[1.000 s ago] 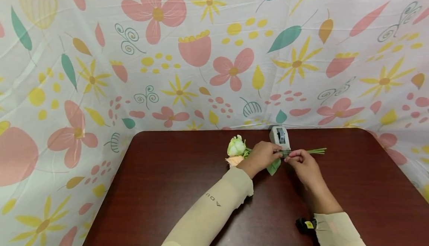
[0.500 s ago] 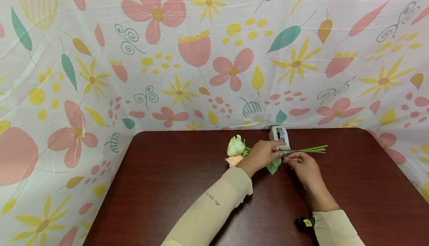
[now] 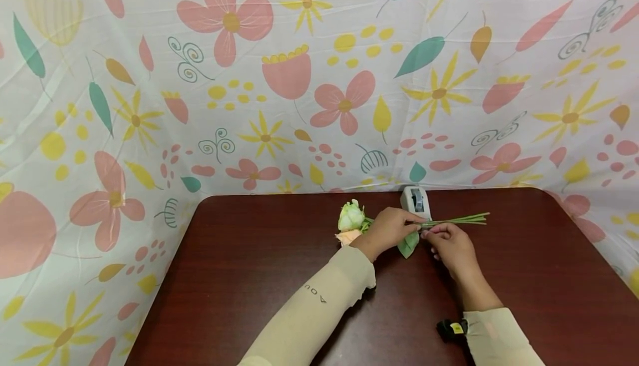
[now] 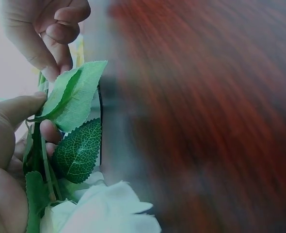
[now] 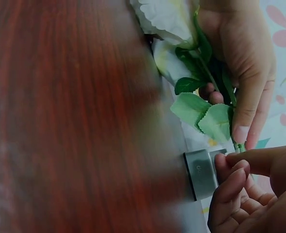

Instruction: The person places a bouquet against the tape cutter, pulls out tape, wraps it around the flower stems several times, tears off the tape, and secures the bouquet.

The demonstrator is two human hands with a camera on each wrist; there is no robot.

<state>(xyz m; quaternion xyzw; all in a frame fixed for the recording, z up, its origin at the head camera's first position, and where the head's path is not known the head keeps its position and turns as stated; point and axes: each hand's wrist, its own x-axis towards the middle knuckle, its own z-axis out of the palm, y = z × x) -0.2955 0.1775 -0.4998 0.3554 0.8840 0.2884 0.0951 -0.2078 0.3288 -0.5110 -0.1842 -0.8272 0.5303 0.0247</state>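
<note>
My left hand [image 3: 391,230] grips a small bunch of artificial flowers by its green stems [image 3: 466,219], which point to the right. At the left end are a white-green rose [image 3: 351,216] and a peach rose [image 3: 348,237]. A broad green leaf [image 3: 409,245] hangs below the left fingers. Right beside the left fingertips, my right hand [image 3: 454,250] pinches a small glossy strip of clear tape at the stems; the fingers mostly hide it. In the right wrist view, thumb and forefinger meet at the stems, just below the left fingertips.
Behind the hands, at the table's back edge, stands a white tape dispenser [image 3: 414,199]. The dark red-brown table [image 3: 259,277] reaches back to a flower-printed cloth [image 3: 299,105]. A black strap device with a yellow label [image 3: 455,329] sits at the right cuff.
My left forefinger, stretched toward the dispenser half a second ago, now lies down at the stems. The stem ends have tilted slightly upward. My right hand stays close to the stems.
</note>
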